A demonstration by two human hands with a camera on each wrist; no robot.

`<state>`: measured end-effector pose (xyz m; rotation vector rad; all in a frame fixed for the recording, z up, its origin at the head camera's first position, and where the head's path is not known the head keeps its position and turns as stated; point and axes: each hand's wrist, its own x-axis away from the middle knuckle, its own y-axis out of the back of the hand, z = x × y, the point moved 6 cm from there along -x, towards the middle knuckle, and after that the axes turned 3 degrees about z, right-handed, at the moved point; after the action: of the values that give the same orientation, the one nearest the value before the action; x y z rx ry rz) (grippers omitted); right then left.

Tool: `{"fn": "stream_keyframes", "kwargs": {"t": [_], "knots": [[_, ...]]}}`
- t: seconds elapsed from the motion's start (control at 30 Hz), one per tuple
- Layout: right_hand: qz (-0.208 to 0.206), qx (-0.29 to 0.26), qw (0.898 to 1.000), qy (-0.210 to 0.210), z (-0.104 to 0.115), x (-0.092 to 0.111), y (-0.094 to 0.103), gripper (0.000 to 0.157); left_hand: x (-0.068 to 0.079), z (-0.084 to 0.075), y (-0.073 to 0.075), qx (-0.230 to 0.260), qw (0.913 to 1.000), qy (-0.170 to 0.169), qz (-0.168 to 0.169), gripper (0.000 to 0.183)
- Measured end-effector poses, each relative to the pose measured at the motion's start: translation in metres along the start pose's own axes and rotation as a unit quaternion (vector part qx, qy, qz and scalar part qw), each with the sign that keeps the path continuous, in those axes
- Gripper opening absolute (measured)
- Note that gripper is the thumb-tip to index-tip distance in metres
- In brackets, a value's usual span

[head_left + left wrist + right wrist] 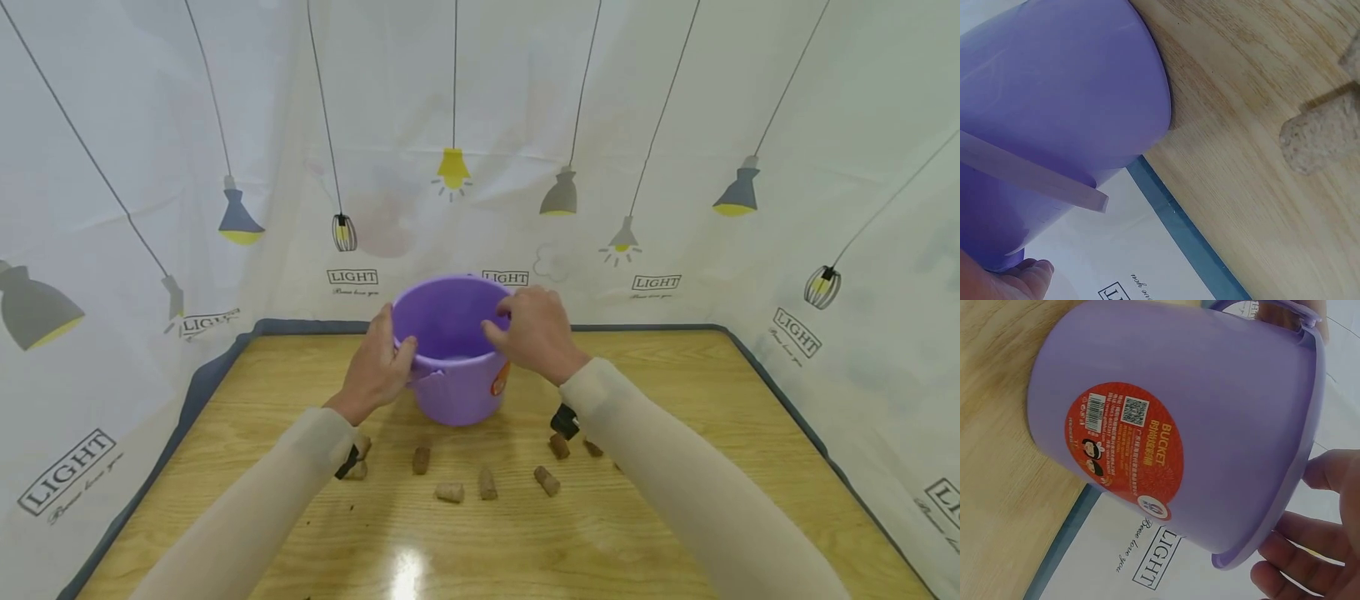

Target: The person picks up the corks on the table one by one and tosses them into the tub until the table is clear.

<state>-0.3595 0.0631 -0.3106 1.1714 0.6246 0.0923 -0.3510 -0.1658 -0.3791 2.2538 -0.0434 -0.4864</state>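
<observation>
A purple plastic bucket [457, 400] stands upright on the wooden table, its mouth facing up. My left hand [378, 358] grips the rim on the left, thumb over the front edge and fingers outside. In the left wrist view its fingertips [1038, 275] show past the rim, near the lavender handle [1035, 178]. On the opposite side, my right hand [536, 329] is at the rim, with thumb and forefinger apart over the bucket's mouth. The right wrist view shows its loosely bent fingers [1300, 562] right at the rim. A red round sticker [1125, 450] marks the bucket's wall.
Several corks lie scattered in front of the bucket, among them a pale cork [450, 492], a brown cork [422, 460] and one farther right [547, 480]. Behind the table [660, 375] hangs a white cloth [420, 100] printed with lamps, also enclosing both sides.
</observation>
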Motion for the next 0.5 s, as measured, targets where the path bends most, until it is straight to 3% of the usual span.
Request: {"fn": "stream_keyframes", "kwargs": {"t": [0.5], "knots": [[-0.045,-0.037,0.998,-0.012,-0.022,0.023,0.013,0.034,-0.001,0.000,0.000,-0.001,1.0000,-0.004,-0.001,0.077]]}}
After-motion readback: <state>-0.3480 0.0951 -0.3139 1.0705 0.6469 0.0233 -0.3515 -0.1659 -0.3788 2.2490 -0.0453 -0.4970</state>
